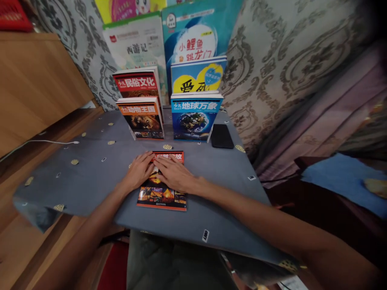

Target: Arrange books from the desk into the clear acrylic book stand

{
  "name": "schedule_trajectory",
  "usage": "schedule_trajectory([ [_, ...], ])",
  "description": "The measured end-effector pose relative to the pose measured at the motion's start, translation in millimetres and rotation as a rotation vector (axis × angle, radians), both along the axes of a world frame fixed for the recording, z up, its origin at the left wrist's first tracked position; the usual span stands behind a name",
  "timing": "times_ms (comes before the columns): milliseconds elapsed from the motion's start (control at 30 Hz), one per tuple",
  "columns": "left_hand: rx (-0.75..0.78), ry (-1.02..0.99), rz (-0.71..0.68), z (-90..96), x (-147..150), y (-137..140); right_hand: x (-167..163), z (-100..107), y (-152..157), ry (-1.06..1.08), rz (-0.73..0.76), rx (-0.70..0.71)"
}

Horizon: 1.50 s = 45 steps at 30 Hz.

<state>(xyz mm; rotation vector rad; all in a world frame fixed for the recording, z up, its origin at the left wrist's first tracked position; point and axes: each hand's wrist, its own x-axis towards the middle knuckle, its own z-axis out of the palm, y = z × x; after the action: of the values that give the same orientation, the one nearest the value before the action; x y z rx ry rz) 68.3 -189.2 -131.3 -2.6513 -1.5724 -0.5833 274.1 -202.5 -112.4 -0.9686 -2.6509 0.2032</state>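
A paperback book (pixel 162 200) with a red and black cover lies flat and closed near the front of the table. My left hand (pixel 140 171) rests over its upper left edge, fingers stretched toward the title. Across the upper middle of the cover lies my right hand (pixel 173 174), flat with its fingers extended to the left. Both hands hide part of the title and picture. Just beyond the hands stand an orange book (pixel 142 119) with a lion on it and a blue book (pixel 195 119) with a globe.
Behind these, more upright books, including a red one (pixel 139 83) and a teal one (pixel 199 30), lean toward the patterned wall. A black phone (pixel 222 136) lies right of the blue book. A white cable (pixel 54 141) crosses the table's left side. The grey tablecloth (pixel 217 217) hangs over the front edge.
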Motion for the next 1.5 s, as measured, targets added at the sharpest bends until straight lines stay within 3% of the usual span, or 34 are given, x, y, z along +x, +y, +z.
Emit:
schedule_trajectory([
  [100, 0.015, -0.009, -0.015, -1.9, -2, 1, 7, -1, 3, -0.004, -0.041, -0.011],
  [367, -0.028, 0.046, -0.007, 4.6, -1, 1, 75, -11, 26, 0.085, -0.214, -0.094],
  [500, -0.016, 0.096, -0.011, 12.8, 6, -1, 80, -15, 31, 0.144, -0.204, -0.136],
  [667, -0.067, 0.054, -0.196, 14.9, 33, -8, 74, -18, 27, 0.137, -0.213, -0.080],
  [833, -0.081, -0.023, -0.370, 12.2, 51, -29, 73, -19, 24, 0.115, -0.214, -0.053],
  [1033, -0.176, 0.011, -0.453, 18.7, 49, -78, 73, -20, 24, 0.121, -0.215, -0.041],
  [1167, -0.235, 0.063, -0.432, 24.7, 52, -100, 74, -22, 24, 0.119, -0.207, -0.048],
  [1300, -0.281, 0.008, -0.405, 30.8, 42, -99, 74, -21, 23, 0.107, -0.225, -0.014],
  [1400, -0.238, -0.082, -0.230, 31.9, 16, -95, 59, -11, 7, 0.114, -0.180, 0.044],
  [1500, -0.193, -0.098, -0.043, 24.7, -14, -100, 28, -1, -32, 0.131, 0.048, 0.041],
])
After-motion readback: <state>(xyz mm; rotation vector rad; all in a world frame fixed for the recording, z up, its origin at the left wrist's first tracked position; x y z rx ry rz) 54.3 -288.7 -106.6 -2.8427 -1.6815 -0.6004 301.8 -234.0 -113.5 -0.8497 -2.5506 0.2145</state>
